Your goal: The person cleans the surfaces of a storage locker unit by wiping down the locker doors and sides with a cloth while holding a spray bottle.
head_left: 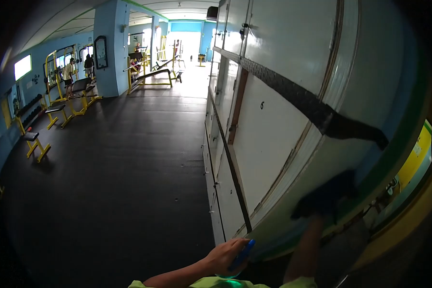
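Note:
My left hand (224, 255) is closed around the neck of a spray bottle with a blue trigger head (243, 253). The bottle's see-through greenish body shows only in part, at the bottom edge. On the right, my right hand (316, 215) holds a dark cloth (330, 192) against the pale end panel of the locker cabinet (317, 168); the cloth hides most of its fingers. White locker doors (269, 129), one marked 6, stand to the left of that panel, with dark metal trim strips (293, 89) between the rows.
Black rubber flooring (129, 192) stretches along the lockers. Yellow-framed benches (57, 109) and gym machines stand left and at the back, near a blue pillar (111, 53). A few people (69, 76) are far off. A yellow wall (415, 156) shows at right.

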The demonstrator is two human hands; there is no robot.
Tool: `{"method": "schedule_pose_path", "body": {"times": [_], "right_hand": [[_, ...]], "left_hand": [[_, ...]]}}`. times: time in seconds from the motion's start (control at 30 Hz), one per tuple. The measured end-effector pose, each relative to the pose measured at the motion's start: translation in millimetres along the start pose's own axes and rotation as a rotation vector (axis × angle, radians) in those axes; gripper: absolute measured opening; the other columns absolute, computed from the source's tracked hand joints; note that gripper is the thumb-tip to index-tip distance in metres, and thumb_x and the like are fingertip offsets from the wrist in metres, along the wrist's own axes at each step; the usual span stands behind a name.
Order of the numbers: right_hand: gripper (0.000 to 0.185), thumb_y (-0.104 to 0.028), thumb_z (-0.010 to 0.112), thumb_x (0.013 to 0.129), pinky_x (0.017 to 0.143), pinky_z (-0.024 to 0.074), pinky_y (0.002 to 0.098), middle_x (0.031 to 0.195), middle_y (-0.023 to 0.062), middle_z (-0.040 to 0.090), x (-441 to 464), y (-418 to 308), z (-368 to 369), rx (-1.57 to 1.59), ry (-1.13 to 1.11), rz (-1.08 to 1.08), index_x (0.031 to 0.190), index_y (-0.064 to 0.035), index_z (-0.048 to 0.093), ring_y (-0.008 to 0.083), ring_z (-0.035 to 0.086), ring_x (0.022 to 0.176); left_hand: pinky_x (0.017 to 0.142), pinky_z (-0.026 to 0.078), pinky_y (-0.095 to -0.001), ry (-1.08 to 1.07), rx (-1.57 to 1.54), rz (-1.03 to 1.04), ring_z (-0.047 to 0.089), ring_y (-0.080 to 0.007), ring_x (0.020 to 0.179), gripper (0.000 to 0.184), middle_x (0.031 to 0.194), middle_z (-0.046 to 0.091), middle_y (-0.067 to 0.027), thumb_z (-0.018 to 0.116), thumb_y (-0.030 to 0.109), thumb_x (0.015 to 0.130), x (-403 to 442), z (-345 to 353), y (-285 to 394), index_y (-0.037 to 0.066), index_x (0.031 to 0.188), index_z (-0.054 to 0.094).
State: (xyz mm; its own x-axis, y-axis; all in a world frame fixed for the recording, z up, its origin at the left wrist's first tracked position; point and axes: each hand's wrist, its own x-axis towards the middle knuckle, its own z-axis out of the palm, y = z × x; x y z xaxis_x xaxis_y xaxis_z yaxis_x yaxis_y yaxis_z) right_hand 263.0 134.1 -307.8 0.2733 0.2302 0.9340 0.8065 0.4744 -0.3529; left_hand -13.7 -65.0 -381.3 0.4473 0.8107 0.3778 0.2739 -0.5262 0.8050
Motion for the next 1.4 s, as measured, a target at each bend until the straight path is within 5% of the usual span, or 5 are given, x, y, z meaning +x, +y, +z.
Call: {"method": "schedule_pose_path", "body": {"times": [0.3, 0.57, 0.8, 1.07, 1.4], "right_hand": [[0.077, -0.047, 0.044, 0.094, 0.113, 0.0051, 0.0535, 0.152, 0.0294, 0.011, -120.7, -41.0, 6.6, -0.002, -0.218, -0.371, 0.145, 0.0070, 0.022, 0.0433, 0.008, 0.142], [0.075, -0.052, 0.047, 0.090, 0.109, 0.0105, 0.0612, 0.148, 0.0301, 0.020, -59.2, 6.6, -1.1, 0.019, 0.026, 0.184, 0.140, 0.0010, 0.033, 0.0441, 0.019, 0.138], [0.074, -0.057, 0.049, 0.085, 0.105, 0.0152, 0.0680, 0.145, 0.0306, 0.029, -141.5, -44.1, 10.6, 0.107, -0.050, -0.233, 0.137, -0.0042, 0.042, 0.0449, 0.028, 0.134], [0.069, -0.046, 0.044, 0.092, 0.111, 0.0115, 0.0569, 0.150, 0.0261, 0.020, -163.0, 78.0, 2.9, 0.054, -0.110, 0.472, 0.143, -0.0014, 0.029, 0.0390, 0.020, 0.139], [0.066, -0.039, 0.037, 0.099, 0.115, 0.0100, 0.0465, 0.154, 0.0214, 0.013, -142.2, 174.4, -1.6, 0.064, -0.186, -0.185, 0.147, 0.0012, 0.017, 0.0326, 0.015, 0.142]], "left_hand": [[0.079, 0.051, -0.0395, 0.092, 0.031, 0.019, 0.061, -0.0351, 0.096, 0.053, 0.110, 0.057, -0.0211, 0.067, 0.017, 0.079, 4.1, 17.1, -3.7, 0.003, 0.125, 0.043], [0.084, 0.051, -0.0405, 0.043, 0.059, -0.099, 0.061, -0.0353, 0.097, 0.047, 0.111, 0.059, -0.0180, 0.066, 0.013, 0.077, -12.9, 9.3, -5.1, 0.003, 0.119, 0.048], [0.081, 0.050, -0.0408, -0.088, 0.062, -0.112, 0.062, -0.0345, 0.092, 0.048, 0.106, 0.059, -0.0192, 0.066, 0.012, 0.075, -6.1, 31.5, -31.0, 0.002, 0.118, 0.048], [0.086, 0.047, -0.0385, -0.178, 0.066, -0.190, 0.057, -0.0337, 0.099, 0.055, 0.110, 0.055, -0.0198, 0.067, 0.013, 0.074, -25.2, 84.1, -58.9, 0.002, 0.124, 0.046], [0.098, 0.041, -0.0435, -0.063, 0.199, -0.235, 0.048, -0.0402, 0.115, 0.070, 0.124, 0.048, -0.0268, 0.065, 0.021, 0.075, -16.3, 205.6, -60.6, -0.005, 0.133, 0.036]]}}
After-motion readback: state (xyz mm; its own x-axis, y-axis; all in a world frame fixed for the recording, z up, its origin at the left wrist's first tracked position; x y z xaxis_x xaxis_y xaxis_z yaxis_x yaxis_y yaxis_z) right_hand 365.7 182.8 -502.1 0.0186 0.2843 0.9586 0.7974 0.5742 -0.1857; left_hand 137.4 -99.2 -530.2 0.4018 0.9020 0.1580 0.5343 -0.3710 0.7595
